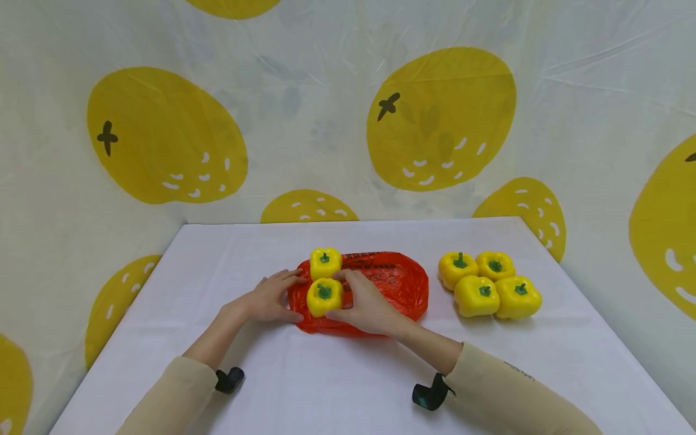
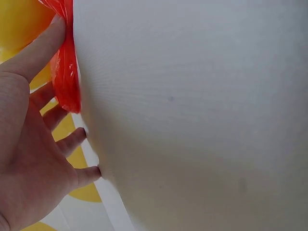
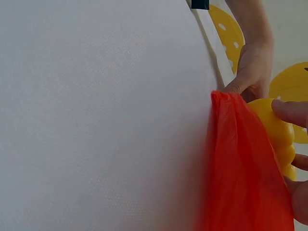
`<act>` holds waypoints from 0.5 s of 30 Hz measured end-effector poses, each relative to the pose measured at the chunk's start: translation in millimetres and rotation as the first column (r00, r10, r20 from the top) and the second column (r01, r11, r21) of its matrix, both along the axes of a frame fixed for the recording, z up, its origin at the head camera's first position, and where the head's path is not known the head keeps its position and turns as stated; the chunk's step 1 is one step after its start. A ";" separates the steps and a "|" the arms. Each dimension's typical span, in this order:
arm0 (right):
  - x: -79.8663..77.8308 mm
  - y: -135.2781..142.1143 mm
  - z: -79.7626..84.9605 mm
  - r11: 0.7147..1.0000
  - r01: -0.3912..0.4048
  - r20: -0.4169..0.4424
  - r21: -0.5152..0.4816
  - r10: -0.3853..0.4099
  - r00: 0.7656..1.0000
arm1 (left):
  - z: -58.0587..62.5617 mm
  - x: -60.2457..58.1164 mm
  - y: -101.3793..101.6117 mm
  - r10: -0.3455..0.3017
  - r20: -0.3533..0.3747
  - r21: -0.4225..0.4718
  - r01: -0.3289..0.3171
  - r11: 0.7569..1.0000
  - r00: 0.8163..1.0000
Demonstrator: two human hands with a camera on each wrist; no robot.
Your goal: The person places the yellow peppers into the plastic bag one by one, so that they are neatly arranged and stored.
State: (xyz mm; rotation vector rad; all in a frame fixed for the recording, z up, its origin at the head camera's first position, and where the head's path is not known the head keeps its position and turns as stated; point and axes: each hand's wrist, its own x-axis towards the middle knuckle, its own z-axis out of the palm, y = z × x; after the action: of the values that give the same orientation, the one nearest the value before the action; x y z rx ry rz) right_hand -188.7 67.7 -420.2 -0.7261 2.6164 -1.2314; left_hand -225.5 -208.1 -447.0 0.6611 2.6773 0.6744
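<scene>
The right hand [image 1: 371, 304] grips the near pepper [image 1: 325, 298] between thumb and fingers; that pepper sits on the red bag [image 1: 401, 285], in front of the far pepper [image 1: 325, 264]; the left hand [image 1: 269, 298], fingers spread, touches the bag's left edge; four peppers [image 1: 474, 296] stand rightward on the table [image 1: 326, 386].

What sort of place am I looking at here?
Probably a staged recording booth rather than a kitchen: fruit-print fabric encloses the white-covered table at the back and sides, and black devices sit at both wrists.
</scene>
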 end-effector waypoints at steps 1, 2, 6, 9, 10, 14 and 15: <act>-0.1 0.1 0.0 1.000 -0.001 -0.002 -0.001 0.001 1.000 | 0.1 0.2 0.2 0.006 0.007 -0.003 -0.006 1.000 1.000; -0.3 0.4 -0.2 1.000 -0.003 -0.005 -0.002 0.003 1.000 | 0.5 0.4 0.4 0.010 0.011 -0.005 -0.010 1.000 1.000; -0.1 2.3 0.1 1.000 -0.001 -0.004 -0.010 0.001 1.000 | 1.3 1.1 0.8 0.023 0.018 -0.003 -0.023 1.000 1.000; 0.6 5.6 0.9 1.000 -0.006 -0.007 -0.018 0.006 1.000 | 1.0 1.7 1.1 0.020 0.010 0.000 -0.020 1.000 1.000; 0.7 6.8 1.2 1.000 -0.011 -0.009 -0.022 0.010 1.000 | 1.0 1.4 1.0 0.022 0.013 -0.003 -0.022 1.000 1.000; 2.8 14.0 6.5 0.999 -0.021 -0.009 -0.041 0.021 1.000 | 1.8 1.0 0.4 0.017 0.010 -0.003 -0.016 1.000 1.000; 3.0 16.6 7.6 0.999 -0.020 -0.007 -0.045 0.020 1.000 | 1.8 0.5 0.5 0.017 0.008 -0.003 -0.017 1.000 1.000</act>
State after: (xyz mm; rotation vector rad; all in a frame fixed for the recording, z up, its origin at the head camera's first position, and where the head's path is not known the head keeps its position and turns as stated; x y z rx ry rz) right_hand -185.7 84.3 -412.6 -0.7632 2.5875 -1.2883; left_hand -225.0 -207.6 -445.2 0.6343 2.6794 0.6754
